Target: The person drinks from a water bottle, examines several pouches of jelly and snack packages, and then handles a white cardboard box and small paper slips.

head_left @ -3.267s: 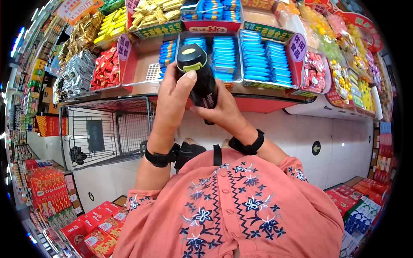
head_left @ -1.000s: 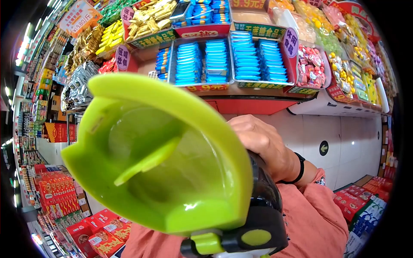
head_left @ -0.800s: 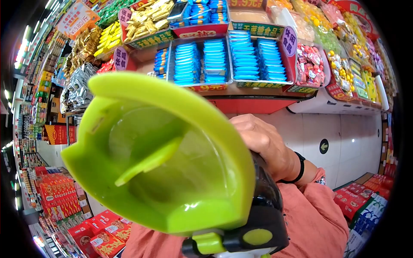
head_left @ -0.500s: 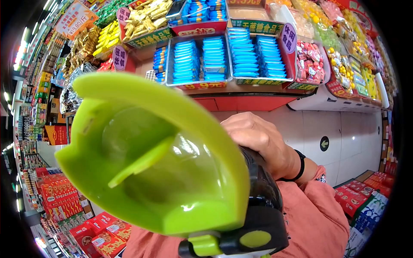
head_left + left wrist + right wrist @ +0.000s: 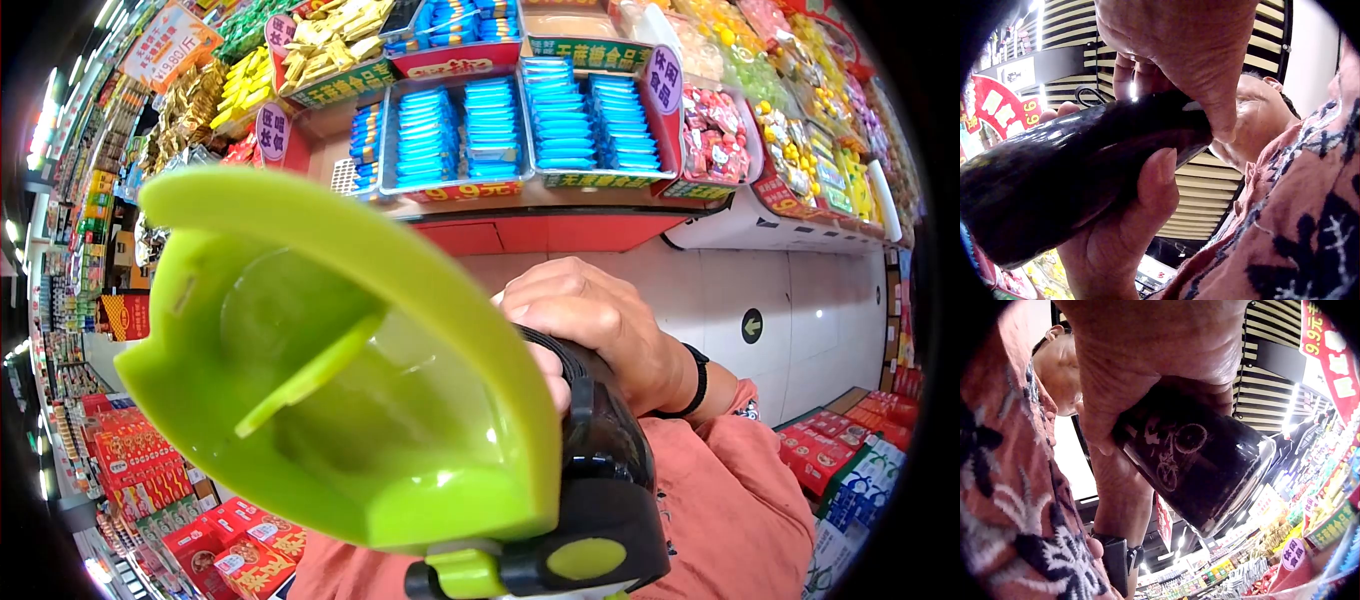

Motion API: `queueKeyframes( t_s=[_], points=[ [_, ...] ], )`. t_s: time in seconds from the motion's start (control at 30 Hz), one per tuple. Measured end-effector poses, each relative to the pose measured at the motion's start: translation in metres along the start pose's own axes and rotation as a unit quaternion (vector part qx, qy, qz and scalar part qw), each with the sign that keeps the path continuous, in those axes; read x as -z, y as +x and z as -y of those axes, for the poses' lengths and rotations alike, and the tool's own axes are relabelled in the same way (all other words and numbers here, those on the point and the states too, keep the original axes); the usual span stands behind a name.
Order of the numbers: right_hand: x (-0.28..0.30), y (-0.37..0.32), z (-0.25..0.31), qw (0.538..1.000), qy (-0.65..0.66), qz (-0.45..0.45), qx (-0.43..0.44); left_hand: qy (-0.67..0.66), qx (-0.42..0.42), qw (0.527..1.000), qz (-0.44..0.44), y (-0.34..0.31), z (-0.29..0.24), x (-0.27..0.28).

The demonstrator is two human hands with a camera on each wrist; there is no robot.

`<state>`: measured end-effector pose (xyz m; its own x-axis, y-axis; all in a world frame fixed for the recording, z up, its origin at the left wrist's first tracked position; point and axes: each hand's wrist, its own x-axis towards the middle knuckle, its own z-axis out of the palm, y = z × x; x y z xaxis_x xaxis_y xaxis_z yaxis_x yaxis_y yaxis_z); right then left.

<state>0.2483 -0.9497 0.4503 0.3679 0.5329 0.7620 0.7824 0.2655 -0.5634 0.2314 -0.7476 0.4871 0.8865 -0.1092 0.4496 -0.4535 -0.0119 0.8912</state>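
Got a green lid (image 5: 340,400) flipped open right up close, hinged to the black bottle (image 5: 615,440). Held snug with left grip (image 5: 1179,50) curled on nearer the lid, pretty sure, and right grip (image 5: 605,320) wrapped farther along. Points lengthwise away from the pink shirt (image 5: 720,480), with base (image 5: 1240,490) toward the snack bench (image 5: 545,233).

4 columns of blue packets (image 5: 564,122) lie left of pink packets (image 5: 714,138).

Bottle (image 5: 1210,469) in grip: smooth, glossy, dark. Lid (image 5: 400,505), near side of grip: smooth shiny plastic. Shirt (image 5: 735,490) behind grip: matt cloth. Packets (image 5: 425,135) beyond: glossy film.
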Motion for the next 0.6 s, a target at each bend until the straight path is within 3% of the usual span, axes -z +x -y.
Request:
queueKeyframes(
  t_s=[0.6],
  points=[
    [0.001,-0.008,0.011,1.000,-0.015,-0.019,-0.008,0.004,-0.020,0.999,0.030,-0.007,-0.010,-0.005]
  ],
)
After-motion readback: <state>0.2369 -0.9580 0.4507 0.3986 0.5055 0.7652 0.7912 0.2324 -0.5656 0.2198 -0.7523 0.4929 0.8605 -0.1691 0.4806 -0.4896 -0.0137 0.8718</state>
